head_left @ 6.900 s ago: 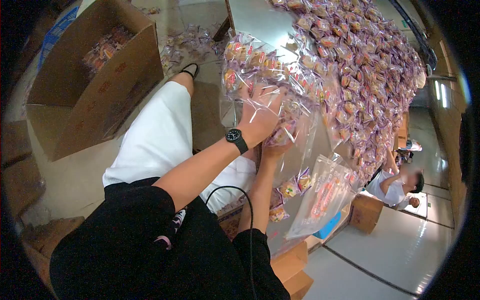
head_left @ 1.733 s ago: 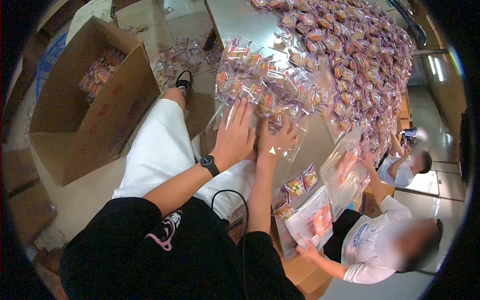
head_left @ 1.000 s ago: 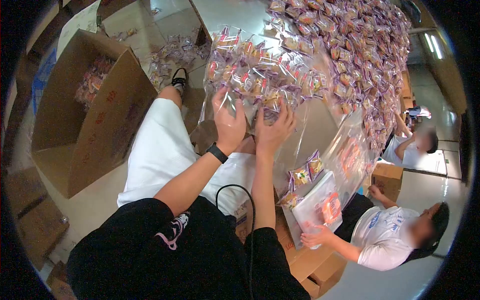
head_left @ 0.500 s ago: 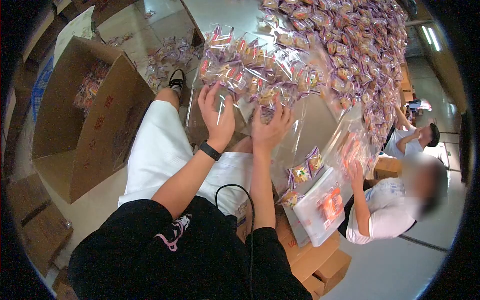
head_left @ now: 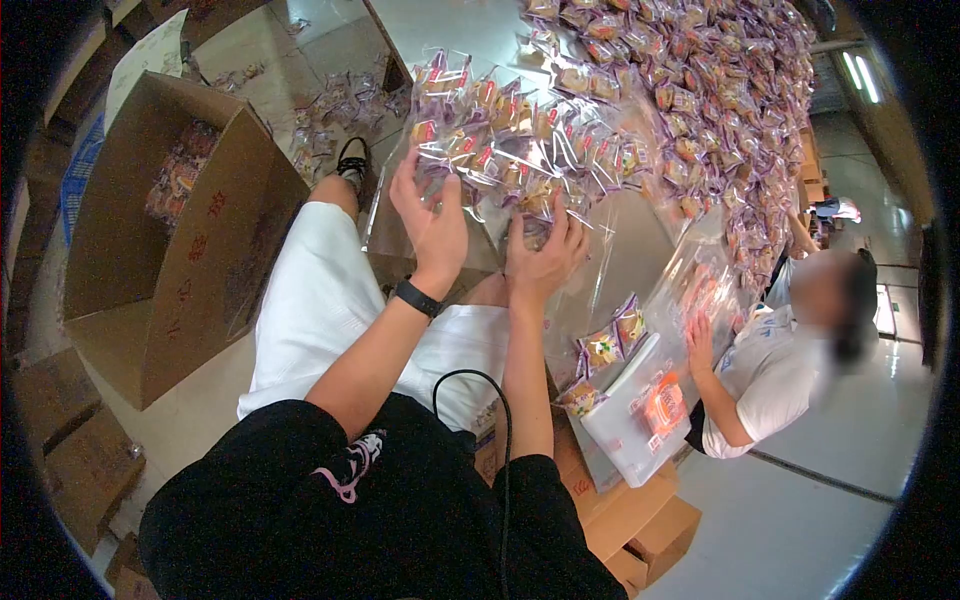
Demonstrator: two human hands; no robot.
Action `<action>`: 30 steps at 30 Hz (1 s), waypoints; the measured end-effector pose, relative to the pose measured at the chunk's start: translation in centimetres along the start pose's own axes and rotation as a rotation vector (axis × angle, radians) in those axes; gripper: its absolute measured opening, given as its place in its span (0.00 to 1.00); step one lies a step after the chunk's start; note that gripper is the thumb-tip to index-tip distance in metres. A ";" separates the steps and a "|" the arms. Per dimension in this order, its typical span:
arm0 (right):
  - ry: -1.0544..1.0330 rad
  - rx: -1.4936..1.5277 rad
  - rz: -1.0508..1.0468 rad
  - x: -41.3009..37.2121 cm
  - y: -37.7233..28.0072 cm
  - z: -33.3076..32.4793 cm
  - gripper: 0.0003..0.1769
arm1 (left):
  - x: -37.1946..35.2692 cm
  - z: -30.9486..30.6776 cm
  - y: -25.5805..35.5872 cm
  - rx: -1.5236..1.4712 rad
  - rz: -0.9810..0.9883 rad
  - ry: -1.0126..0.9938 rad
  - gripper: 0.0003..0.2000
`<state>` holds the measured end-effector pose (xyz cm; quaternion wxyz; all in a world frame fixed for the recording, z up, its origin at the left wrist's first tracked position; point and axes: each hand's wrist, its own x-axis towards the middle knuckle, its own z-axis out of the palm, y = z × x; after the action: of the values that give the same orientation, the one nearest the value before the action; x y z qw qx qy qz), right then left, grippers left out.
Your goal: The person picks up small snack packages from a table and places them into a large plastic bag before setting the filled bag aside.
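Note:
A large clear plastic bag (head_left: pixel 520 150) full of small individually wrapped snacks lies in front of me on the table. My left hand (head_left: pixel 430 220) cups its near left corner, thumb and fingers apart around the plastic and packets. At the near edge, further right, my right hand (head_left: pixel 545 250) has its curved fingers around part of the same bag. Some fingertips are hidden by shiny film and packets. Several loose snack packets (head_left: pixel 600 350) lie to the right of my right forearm, beside a stack of flat printed plastic bags (head_left: pixel 640 410).
A big heap of wrapped snacks (head_left: pixel 700 110) covers the table's far right. An open cardboard box (head_left: pixel 190 250) with a filled bag inside stands at left. Loose packets lie on the floor (head_left: pixel 340 100). At right, a co-worker (head_left: pixel 760 370) has a hand at another clear bag.
My left hand has moved slightly up and left along the bag, whose near left packets have shifted a little. My right hand is almost still. The co-worker at right has leaned toward the table.

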<state>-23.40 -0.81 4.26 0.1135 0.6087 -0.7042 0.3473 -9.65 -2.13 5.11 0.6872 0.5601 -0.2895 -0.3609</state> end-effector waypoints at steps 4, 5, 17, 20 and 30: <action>0.005 -0.026 0.010 -0.2 -0.1 0.1 0.37 | 0.2 0.1 -0.9 0.140 0.137 0.020 0.35; 0.013 -0.022 -0.003 -0.2 0.0 0.1 0.37 | -0.1 0.2 -0.8 0.123 0.103 0.033 0.36; 0.005 0.048 -0.084 0.2 -0.2 -0.4 0.35 | -1.5 -2.2 -0.4 0.724 0.852 -0.217 0.20; 0.009 -0.025 -0.137 0.4 0.0 -0.4 0.36 | 0.1 -1.8 0.8 0.908 0.927 -0.282 0.20; -0.121 -0.215 -0.107 1.9 -0.2 0.2 0.35 | 1.4 -1.6 -0.5 0.597 0.794 -0.156 0.27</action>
<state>-23.63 -2.41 5.31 0.1534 0.6496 -0.7095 0.2259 -7.72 -2.45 4.24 0.5575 0.5503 -0.6214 -0.0140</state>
